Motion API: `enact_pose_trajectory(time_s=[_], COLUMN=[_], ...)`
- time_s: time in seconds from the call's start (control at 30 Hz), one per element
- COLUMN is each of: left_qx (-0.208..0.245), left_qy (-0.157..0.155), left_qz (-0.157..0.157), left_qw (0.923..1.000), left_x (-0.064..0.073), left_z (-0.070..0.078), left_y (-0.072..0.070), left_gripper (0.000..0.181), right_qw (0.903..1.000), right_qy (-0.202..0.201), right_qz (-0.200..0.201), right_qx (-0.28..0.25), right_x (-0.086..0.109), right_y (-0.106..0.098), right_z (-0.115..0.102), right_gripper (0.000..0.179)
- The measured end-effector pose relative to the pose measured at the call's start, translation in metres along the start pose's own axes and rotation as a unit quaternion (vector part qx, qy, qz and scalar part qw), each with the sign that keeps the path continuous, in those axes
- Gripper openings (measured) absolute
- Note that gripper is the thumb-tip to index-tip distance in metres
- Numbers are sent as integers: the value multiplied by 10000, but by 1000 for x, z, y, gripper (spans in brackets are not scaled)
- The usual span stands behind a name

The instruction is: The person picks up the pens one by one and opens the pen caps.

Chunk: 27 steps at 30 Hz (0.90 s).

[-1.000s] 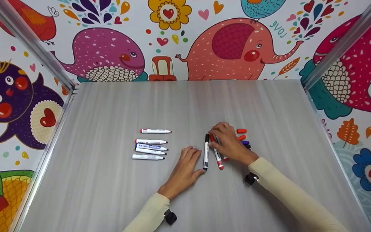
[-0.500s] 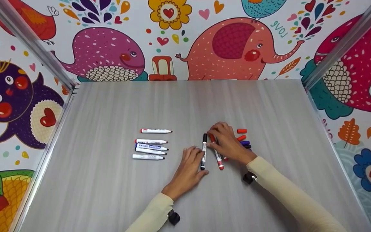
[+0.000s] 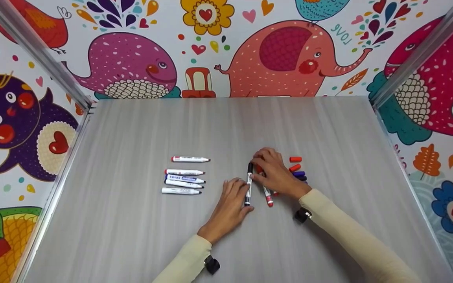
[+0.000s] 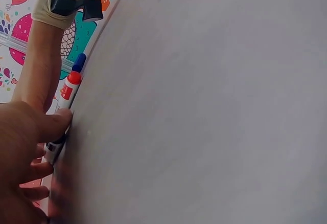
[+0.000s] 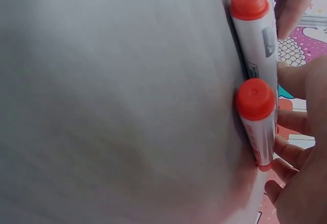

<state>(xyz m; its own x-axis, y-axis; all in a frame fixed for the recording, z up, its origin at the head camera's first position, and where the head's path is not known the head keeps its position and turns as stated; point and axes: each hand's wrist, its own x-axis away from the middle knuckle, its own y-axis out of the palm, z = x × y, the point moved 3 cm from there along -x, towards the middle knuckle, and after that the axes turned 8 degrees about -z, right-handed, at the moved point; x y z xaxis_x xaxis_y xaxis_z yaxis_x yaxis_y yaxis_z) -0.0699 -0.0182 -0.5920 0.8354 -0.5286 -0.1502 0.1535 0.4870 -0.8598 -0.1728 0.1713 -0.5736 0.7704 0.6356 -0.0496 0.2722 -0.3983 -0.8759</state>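
colourful cartoon walls (image 3: 210, 59) on three sides of a grey tabletop (image 3: 226, 129), metal corner strips (image 3: 47, 59)

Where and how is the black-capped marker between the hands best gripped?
Probably mid-barrel, pinched across its width from the left: the black-capped marker is slim and straight, its capped end farther off, with the left hand alongside, while the right hand crowds its other side.

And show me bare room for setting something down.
Free tabletop: behind the uncapped markers up to the elephant print, left of those markers, and between the left sleeve and right sleeve. Crowded: right of centre, where the left hand, black-capped marker, right hand, red-capped markers and caps bunch.
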Motion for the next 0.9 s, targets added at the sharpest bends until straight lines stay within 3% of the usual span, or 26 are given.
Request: enact_pose_trajectory(time_s=[0.23, 0.4, 0.53, 0.7, 0.9], left_qx=[329, 1028, 1825, 2660, 3221], left_qy=[-53, -191, -384, -591, -598], left_qz=[-91, -239, -485, -762, -956], left_qw=[9994, 9942, 9812, 9591, 9400], left_x=[2, 2, 2, 2, 2], left_z=[1, 3, 4, 4, 7], left_y=[-8, -18, -24, -26, -25], left_gripper=[73, 84, 93, 103, 109], right_qw=[9990, 9972, 9946, 9911, 9877], right_qy=[-239, -242, -316, -452, -601], right_qz=[233, 391, 539, 643, 629], right_qx=[-292, -586, -828, -1077, -1296], right_x=[0, 2, 6, 11, 16], right_y=[-7, -16, -25, -33, -38], right_z=[-6, -15, -23, -35, -46], right_gripper=[42, 39, 33, 29, 32])
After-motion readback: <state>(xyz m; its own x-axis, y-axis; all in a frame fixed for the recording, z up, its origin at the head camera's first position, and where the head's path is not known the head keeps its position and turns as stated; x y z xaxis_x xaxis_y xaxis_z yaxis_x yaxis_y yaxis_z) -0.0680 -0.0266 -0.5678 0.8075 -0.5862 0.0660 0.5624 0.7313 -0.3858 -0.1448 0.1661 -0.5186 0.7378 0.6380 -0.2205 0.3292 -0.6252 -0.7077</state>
